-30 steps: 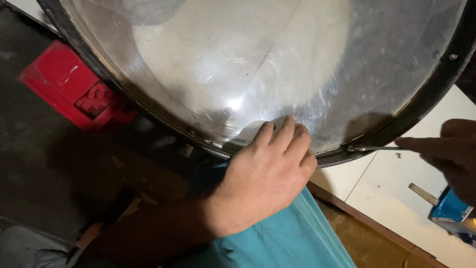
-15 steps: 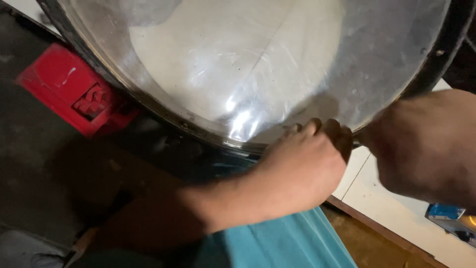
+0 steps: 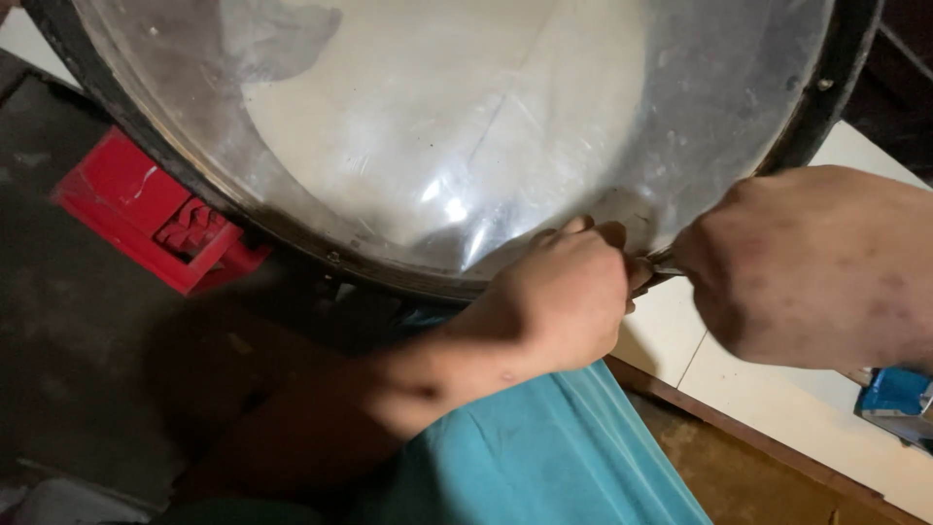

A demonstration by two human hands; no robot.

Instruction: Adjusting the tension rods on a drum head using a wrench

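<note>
where the clear drum head [image 3: 437, 126] meets its black hoop [image 3: 175, 170], left hand [image 3: 559, 297] clenched on the rim; right hand [image 3: 807, 262] grasping a thin metal tool [image 3: 663, 261]: best kept steady, flush.

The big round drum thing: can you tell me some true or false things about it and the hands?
1. The left hand is curled at the drum's dark rim. True.
2. The right hand is resting flat in the middle of the clear drumhead. False: it is at the rim, right beside the left hand, on a thin metal tool.
3. A red plastic box lies below the drum. True.
4. The cloth under the left arm is yellow. False: it is teal.
5. A blue thing lies on the white tiled surface at the right. True.
</note>
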